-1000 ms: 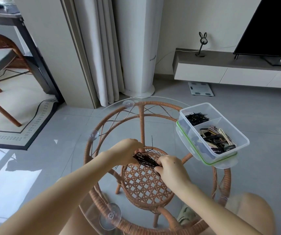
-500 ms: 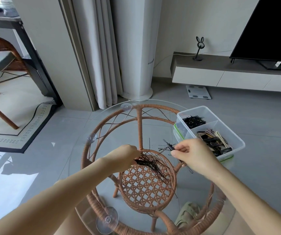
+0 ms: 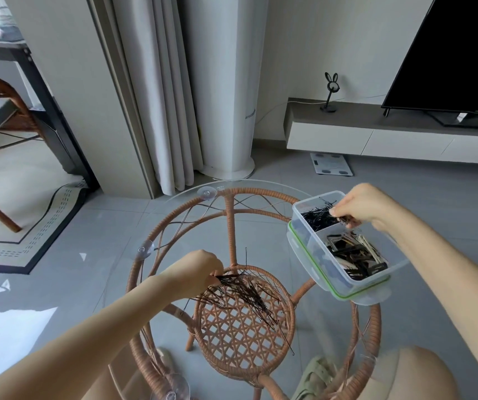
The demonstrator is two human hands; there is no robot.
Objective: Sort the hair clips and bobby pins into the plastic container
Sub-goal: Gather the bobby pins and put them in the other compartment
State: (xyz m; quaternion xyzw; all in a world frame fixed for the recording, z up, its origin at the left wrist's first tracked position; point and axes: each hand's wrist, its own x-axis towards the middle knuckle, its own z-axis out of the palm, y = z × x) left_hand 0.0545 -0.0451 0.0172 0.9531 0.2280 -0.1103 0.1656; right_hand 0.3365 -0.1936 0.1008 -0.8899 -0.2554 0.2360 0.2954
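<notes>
At the right edge of the worktop [image 3: 185, 226], the right hand [image 3: 360, 206] pinched bobby pins [image 3: 347, 218] over the plastic container [image 3: 307, 243], far compartment; the left hand [image 3: 195, 269] pinched a bundle [image 3: 240, 293] mid-worktop.

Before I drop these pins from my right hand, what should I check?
1. Right hand over the far compartment, the one holding bobby pins: ok.
2. Pinched pins clear of the hair clips in the near compartment: ok.
3. Left hand grips the bobby pin bundle on the glass tabletop: ok.
4. Plastic container fully supported at the table's edge: cannot tell.
5. No loose pins outside the bundle: not ok, a stray pin lies beyond the left hand.
</notes>
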